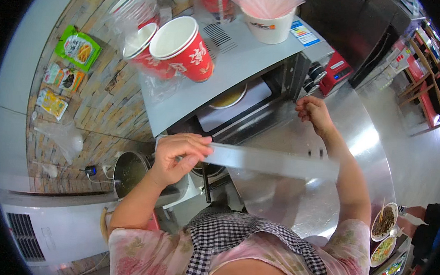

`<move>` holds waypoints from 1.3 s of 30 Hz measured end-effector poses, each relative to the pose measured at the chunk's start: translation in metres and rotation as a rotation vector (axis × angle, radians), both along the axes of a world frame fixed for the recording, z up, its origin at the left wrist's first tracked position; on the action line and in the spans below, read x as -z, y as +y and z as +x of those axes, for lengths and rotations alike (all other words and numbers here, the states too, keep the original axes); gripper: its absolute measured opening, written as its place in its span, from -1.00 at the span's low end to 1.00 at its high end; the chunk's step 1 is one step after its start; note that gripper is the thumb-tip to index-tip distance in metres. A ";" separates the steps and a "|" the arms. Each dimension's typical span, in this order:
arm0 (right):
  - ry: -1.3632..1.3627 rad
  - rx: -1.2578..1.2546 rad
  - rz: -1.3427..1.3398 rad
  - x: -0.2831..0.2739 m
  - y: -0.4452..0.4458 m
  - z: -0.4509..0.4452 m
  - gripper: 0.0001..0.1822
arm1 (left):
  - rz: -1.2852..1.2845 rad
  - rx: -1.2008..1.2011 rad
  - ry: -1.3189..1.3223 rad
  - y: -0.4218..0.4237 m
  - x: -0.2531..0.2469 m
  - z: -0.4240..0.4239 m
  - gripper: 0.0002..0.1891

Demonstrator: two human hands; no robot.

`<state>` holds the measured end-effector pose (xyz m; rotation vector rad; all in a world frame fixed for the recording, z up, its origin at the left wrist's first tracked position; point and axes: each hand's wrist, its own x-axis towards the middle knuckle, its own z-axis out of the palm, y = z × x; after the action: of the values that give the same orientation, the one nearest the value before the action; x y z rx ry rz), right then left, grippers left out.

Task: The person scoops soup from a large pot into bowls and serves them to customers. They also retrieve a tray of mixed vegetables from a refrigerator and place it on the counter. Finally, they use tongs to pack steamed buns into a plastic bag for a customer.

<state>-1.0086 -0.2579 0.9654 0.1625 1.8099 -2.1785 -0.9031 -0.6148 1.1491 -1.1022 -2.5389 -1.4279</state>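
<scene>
A grey microwave oven (161, 113) stands before me with its front open. Inside it is a bowl (228, 100) of yellowish liquid. The microwave door (264, 161) extends to the right across my view, blurred at its far end. My left hand (179, 155) has its fingers and thumb at the door's left end and seems to grip it. My right hand (316, 115) hovers near the control knobs (315, 73), its fingers curled with nothing visible in them.
Red paper cups (184, 48) and a white tub (270, 27) of pinkish straws stand on the microwave. A steel worktop (276, 201) lies below. At left is a large metal pot (129, 173). Two food bowls (384, 223) sit at right, near another person's arm (413, 215).
</scene>
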 end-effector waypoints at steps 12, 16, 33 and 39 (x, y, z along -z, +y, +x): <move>-0.255 -0.253 -0.529 0.009 -0.158 -0.041 -0.50 | 0.061 -0.049 -0.017 -0.014 0.010 0.004 -0.63; -0.216 -0.236 -0.576 0.015 -0.174 -0.047 -0.62 | 0.116 -0.017 0.003 -0.016 0.014 0.002 -0.71; -0.215 -0.152 -0.492 0.001 -0.131 0.026 -0.60 | 0.067 -0.040 0.042 -0.015 0.013 0.005 -0.60; -0.170 -0.063 -0.546 -0.006 -0.072 0.097 -0.55 | 0.070 -0.025 0.074 -0.013 0.016 0.002 -0.68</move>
<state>-0.9114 -0.3300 0.9717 0.1573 1.0679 -2.4344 -0.9007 -0.6277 1.1329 -1.0878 -2.4248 -1.4305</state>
